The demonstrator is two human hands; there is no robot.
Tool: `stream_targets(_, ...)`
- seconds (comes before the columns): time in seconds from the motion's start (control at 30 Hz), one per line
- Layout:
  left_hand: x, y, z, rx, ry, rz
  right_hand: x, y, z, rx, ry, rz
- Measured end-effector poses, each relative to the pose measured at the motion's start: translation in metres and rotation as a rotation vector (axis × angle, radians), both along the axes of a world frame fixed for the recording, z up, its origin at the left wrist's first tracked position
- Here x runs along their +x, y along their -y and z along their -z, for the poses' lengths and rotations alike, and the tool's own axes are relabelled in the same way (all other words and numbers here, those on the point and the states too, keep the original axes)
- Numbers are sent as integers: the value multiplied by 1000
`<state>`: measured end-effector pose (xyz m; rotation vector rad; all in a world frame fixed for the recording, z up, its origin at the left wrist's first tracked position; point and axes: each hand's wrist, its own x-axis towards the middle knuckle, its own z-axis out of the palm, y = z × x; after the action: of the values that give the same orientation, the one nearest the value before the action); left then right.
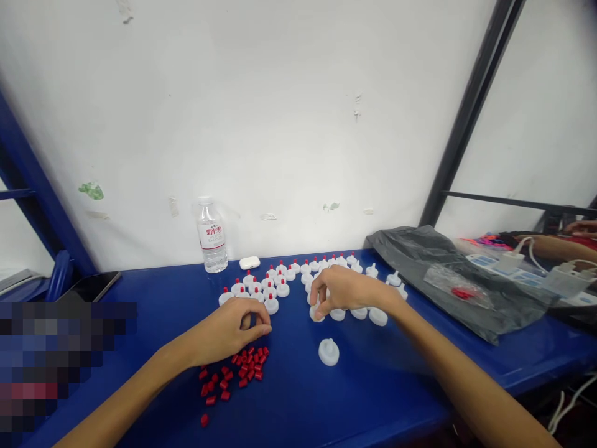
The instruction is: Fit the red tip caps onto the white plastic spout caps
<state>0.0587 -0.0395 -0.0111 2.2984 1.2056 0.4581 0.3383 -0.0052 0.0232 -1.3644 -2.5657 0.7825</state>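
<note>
Illegible white Chinese characters on red label of water bottle (212, 239)

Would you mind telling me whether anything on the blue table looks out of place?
One small red plastic tip lies apart from the red pile, nearer the person; one white plastic cap sits alone, away from the grouped caps.

scuffed white wall (280, 93); blue table (364, 398); black post (471, 106)

There is one camera only, worn on the head; it looks forward and a little down across the blue table (373, 398) to the white wall (280, 93), with the left hand (228, 336) and right hand (342, 289) near below it
</note>
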Motion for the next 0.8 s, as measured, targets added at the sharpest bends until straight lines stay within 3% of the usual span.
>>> stream_targets(0.17,2,-2,-4,-17,153,-59,-17,1,12,99,-92,-164)
stream_targets(0.33,4,-2,-6,38,196,-131,-31,10,16,377,-176,-302)
stream_targets(0.8,10,4,-2,76,314,-84,-43,18,25,568,-103,-210)
